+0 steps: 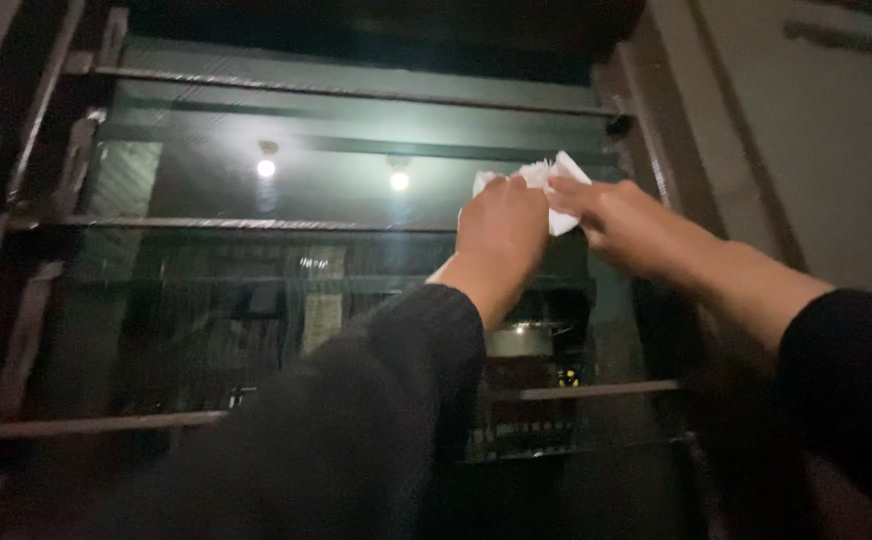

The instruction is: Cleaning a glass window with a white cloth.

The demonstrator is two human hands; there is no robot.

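Note:
Both my hands are raised against a dark window pane (pixel 256 280) behind horizontal metal bars. My left hand (pixel 501 230) and my right hand (pixel 621 222) together grip a crumpled white tissue (pixel 554 178), pressed near the upper right part of the glass. Its white corners stick out above and between my fingers. Black sleeves cover both my forearms.
Horizontal metal bars (pixel 236 224) cross the window at several heights. The glass reflects two ceiling lamps (pixel 267 167) and a metal pot (pixel 519 340) on a stove. A dark frame (pixel 646 130) borders the right side, with a pale wall (pixel 836 150) beyond.

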